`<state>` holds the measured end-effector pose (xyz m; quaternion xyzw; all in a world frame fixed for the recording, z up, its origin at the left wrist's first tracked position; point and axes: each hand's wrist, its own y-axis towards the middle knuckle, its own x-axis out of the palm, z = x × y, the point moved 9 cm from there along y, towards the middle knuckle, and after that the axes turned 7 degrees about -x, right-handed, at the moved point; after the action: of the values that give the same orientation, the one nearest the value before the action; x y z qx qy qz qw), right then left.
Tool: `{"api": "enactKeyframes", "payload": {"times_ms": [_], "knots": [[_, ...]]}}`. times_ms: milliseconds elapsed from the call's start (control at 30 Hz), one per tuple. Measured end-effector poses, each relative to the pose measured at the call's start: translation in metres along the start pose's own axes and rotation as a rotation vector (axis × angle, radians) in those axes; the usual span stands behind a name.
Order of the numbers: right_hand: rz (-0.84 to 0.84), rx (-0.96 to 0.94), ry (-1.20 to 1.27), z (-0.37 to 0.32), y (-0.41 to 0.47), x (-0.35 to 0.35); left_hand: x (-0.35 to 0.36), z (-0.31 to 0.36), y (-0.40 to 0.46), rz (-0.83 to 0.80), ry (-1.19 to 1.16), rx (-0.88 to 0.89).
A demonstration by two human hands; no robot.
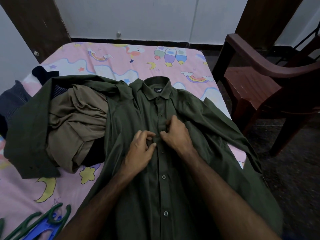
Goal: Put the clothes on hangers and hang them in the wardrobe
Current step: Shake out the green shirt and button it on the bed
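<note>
Clothes lie in a heap across a pink bedsheet (107,54) printed with moons, stars and rainbows. At the near left corner, green and blue hangers (43,222) rest on the sheet. Farther up, dark striped garments (12,101) sit at the left edge, and beside them a crumpled brown garment (78,122) is half wrapped by one sleeve of the olive-green shirt (173,187). That shirt is spread face up — collar away from the person, label showing, lower buttons fastened. The left hand (140,153) pinches the placket at mid-chest; the right hand (176,134), just beside it, is clenched on the opposite edge. A dark red chair (259,84) stands off the bed's right side.
</note>
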<state>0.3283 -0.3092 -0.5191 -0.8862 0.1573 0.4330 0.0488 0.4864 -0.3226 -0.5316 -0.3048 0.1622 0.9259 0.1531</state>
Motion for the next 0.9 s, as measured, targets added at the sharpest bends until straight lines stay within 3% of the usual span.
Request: {"api": "enactKeyframes", "payload": {"times_ms": [100, 233, 333, 433, 533, 667, 767, 900], "knots": [[0.057, -0.003, -0.029, 0.003, -0.007, -0.003, -0.006, 0.004, 0.010, 0.013, 0.054, 0.062], [0.040, -0.165, -0.333, -0.020, -0.009, 0.007, -0.018, 0.017, 0.033, 0.063, 0.185, 0.161], [0.022, -0.221, -0.491, -0.030, -0.005, 0.010, -0.009, 0.031, 0.051, -0.032, 0.258, 0.242], [-0.011, -0.295, -0.597, -0.040, -0.004, 0.017, 0.008, 0.012, 0.067, -0.156, 0.091, -0.001], [-0.050, -0.342, -0.604, -0.046, -0.003, 0.021, 0.015, -0.013, 0.069, -0.082, 0.056, -0.203], [-0.041, -0.159, -0.388, -0.028, 0.006, 0.006, 0.025, -0.012, 0.063, -0.053, 0.146, -0.116], [0.026, 0.047, -0.112, 0.004, 0.005, -0.007, 0.026, -0.013, 0.061, -0.048, 0.085, -0.156], [0.031, 0.158, 0.301, 0.038, 0.005, -0.004, 0.026, -0.018, 0.061, -0.024, -0.018, -0.244]]}}
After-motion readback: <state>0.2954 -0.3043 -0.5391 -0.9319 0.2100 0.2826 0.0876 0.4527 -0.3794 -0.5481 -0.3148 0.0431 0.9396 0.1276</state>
